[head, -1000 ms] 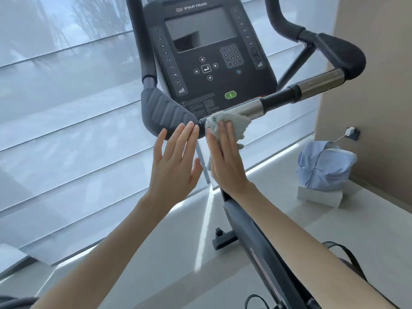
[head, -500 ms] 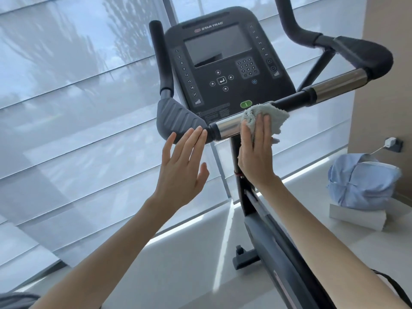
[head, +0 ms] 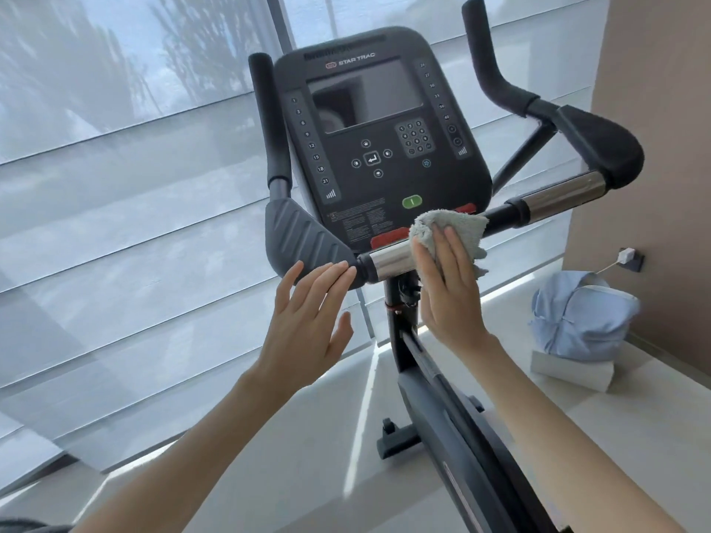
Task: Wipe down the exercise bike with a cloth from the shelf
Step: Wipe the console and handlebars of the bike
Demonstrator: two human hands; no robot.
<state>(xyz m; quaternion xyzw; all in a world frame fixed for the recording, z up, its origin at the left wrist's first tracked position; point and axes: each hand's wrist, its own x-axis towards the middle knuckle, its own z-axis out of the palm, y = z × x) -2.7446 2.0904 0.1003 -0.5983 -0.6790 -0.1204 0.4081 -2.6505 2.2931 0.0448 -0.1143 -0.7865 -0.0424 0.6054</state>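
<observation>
The cloth point(head: 450, 228) is pale grey-green, the bike point(head: 381, 155) is black with a green button point(head: 411, 201), and the bundle point(head: 581, 321) looks light blue.

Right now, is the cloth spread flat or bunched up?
Bunched: the cloth drapes crumpled over the handlebar under the right hand.

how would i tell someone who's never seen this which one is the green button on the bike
Start at the exercise bike's black console, in front of the window blinds. Go down past its dark screen and the small dark buttons, toward the lower edge above the grey cloth. There sits the green button, the only bright green oval on the panel.
</observation>
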